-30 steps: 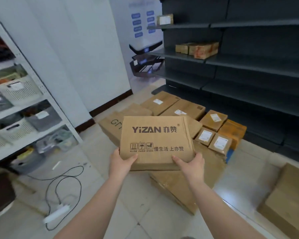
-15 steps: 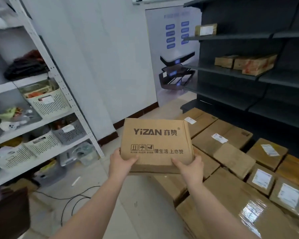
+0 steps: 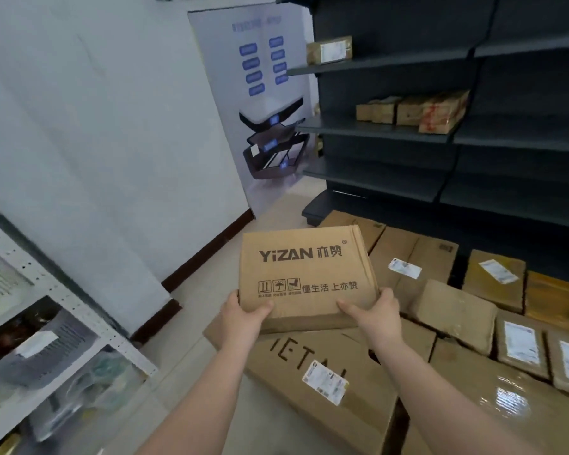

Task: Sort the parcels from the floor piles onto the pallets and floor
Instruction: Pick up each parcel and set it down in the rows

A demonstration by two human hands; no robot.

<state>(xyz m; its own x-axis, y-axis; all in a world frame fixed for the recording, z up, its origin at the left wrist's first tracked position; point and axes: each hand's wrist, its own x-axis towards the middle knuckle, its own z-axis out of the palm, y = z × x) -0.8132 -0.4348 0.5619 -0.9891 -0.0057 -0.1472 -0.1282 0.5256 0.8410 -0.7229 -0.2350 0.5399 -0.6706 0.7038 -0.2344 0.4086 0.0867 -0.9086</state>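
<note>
From the head camera I look down at a flat brown cardboard parcel (image 3: pixel 306 277) printed with "YiZAN" and a row of handling symbols, held up in front of me above the floor piles. My left hand (image 3: pixel 243 318) grips its near left corner, thumb lying on the printed top face and the other fingers curled out of sight beneath. My right hand (image 3: pixel 373 315) grips the near right corner the same way, thumb on top and the rest of the fingers hidden under the box, so each hand is clamped on the parcel. The parcel's far edge tilts slightly up and away from me. Directly below it lies a large carton (image 3: pixel 326 382) with dark stencilled letters, partly covered by the parcel so I cannot read the word, and a white label on its top. To the right, more labelled parcels (image 3: pixel 519 346) lie packed together; the print on their labels is too small to read, and the nearest one runs off the lower edge. Dark shelving (image 3: pixel 457 133) behind carries a few small boxes. At the left, a white rack (image 3: pixel 79 323) with baskets is blurred and cut off by the frame. I cannot make out any pallet under the piles.
</note>
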